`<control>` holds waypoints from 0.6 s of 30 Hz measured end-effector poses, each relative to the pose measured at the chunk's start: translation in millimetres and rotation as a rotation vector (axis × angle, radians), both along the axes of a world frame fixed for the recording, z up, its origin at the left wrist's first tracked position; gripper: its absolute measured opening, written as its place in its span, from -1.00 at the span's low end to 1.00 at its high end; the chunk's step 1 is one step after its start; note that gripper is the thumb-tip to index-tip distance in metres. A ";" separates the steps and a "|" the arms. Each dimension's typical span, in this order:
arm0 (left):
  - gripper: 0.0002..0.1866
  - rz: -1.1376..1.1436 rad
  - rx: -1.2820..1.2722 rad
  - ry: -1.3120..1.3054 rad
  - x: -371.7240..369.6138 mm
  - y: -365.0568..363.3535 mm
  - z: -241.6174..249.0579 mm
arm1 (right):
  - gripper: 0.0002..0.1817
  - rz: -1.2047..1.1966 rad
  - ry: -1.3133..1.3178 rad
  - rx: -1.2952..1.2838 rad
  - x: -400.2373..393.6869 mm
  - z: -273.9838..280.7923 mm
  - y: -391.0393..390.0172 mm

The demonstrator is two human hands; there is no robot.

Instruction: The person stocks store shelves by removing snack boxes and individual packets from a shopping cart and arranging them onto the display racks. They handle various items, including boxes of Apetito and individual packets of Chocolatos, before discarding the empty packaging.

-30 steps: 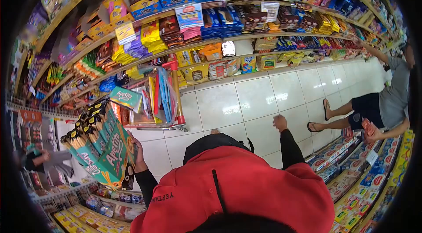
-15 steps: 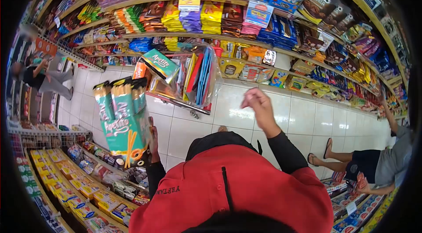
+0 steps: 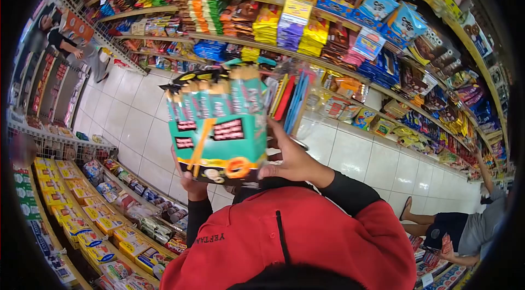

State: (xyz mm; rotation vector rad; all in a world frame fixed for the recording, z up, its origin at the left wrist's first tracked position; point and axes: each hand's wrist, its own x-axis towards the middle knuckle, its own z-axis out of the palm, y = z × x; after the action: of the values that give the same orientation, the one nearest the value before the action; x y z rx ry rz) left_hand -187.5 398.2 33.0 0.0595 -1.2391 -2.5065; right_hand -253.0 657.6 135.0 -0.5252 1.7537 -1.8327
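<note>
A green display box [image 3: 219, 142] full of upright snack packs with black and gold tops is held up in front of my chest. My left hand [image 3: 194, 180] supports its lower left side, the fingers partly hidden behind the box. At its right side, my right hand [image 3: 295, 159] grips the lower corner, thumb on the front edge. Beyond the box is a clear-sided container with upright red, yellow and blue packets [image 3: 292, 96], partly covered by the box and my right hand.
Shelves of packaged snacks [image 3: 229, 38] curve across the far side. Boxed goods [image 3: 90, 213] fill a lower-left shelf. One person [image 3: 473, 230] is at the right, holding packets; another person [image 3: 68, 44] is at the upper left. White tiled floor [image 3: 350, 150] lies between the shelves.
The green box has moved right to the front of my chest. My right hand, free before, has come left and taken hold of its right side. The view has turned.
</note>
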 end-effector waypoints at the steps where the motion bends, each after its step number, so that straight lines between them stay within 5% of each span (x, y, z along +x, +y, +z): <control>1: 0.06 0.012 -0.200 0.007 -0.5 -7.6 12.5 | 0.30 0.009 0.001 -0.005 -1.8 -4.9 -11.7; 3: 0.11 0.040 -0.496 -0.007 -0.1 -34.2 17.9 | 0.39 -0.063 0.230 0.193 -5.2 -10.5 -37.2; 9: 0.23 -0.300 -0.420 -0.095 9.8 -119.5 40.1 | 0.39 -0.008 0.018 0.114 0.1 -34.3 -115.1; 11: 0.18 -0.474 -0.375 -0.343 12.6 -150.5 25.6 | 0.39 -0.051 0.116 0.153 3.2 -46.9 -136.3; 16: -0.25 -0.366 -0.463 -0.296 18.8 -197.4 40.5 | 0.39 0.073 0.237 0.295 9.9 -58.9 -185.6; 18: -0.17 -0.366 -0.544 -0.301 30.2 -222.1 34.8 | 0.35 0.155 0.235 0.269 7.0 -82.7 -203.7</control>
State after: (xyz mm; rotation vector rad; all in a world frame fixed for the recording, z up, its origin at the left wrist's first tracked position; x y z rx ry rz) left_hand -157.4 176.1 67.8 0.0846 -2.1913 -2.4047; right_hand -246.0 453.9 52.3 -0.7674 2.0137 -1.4474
